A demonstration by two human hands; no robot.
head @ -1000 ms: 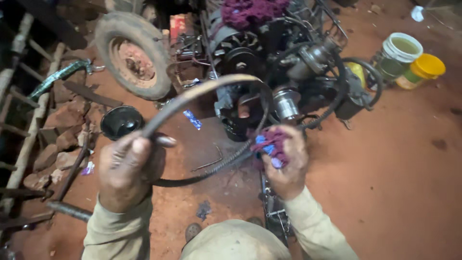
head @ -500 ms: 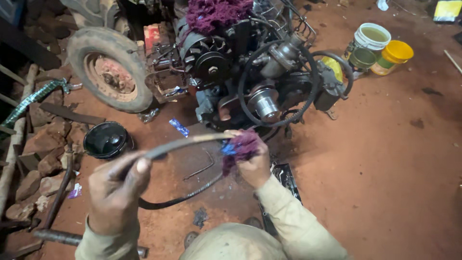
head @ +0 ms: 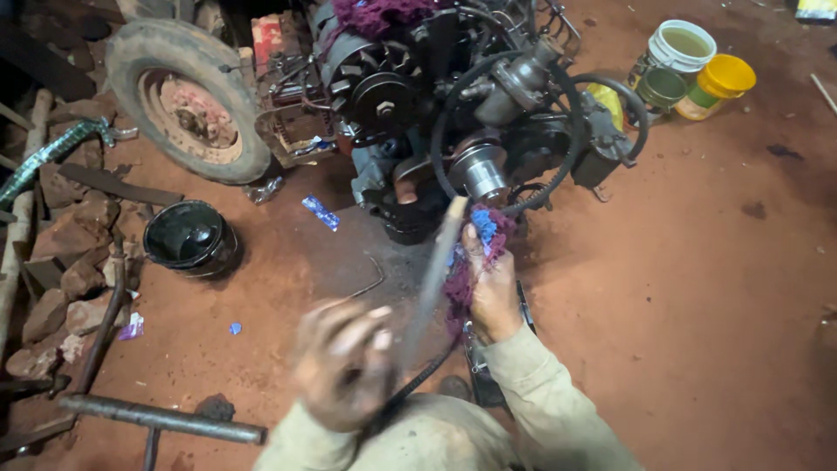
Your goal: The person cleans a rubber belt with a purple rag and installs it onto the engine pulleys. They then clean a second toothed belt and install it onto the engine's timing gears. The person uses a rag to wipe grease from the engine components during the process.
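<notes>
My right hand (head: 490, 283) grips a maroon and blue rag (head: 475, 240) wrapped around a black rubber drive belt (head: 433, 270). The belt runs from the rag down to my left hand (head: 344, 366), which is blurred by motion and closed around the belt's lower part. Both hands are held over red dirt ground, just in front of a greasy engine (head: 453, 113) with pulleys and another belt looped around it. A second maroon cloth (head: 375, 13) lies on top of the engine.
A muddy wheel (head: 187, 96) lies at the left beside a black bowl-shaped part (head: 187, 237) and broken bricks (head: 65, 262). A metal pipe (head: 161, 419) lies at the lower left. A white bucket (head: 680, 48) and yellow tub (head: 719, 83) stand at the upper right.
The belt has swung from a wide sideways loop to a steep upright line. My left hand dropped lower and toward the middle; my right hand with the rag stays near the engine.
</notes>
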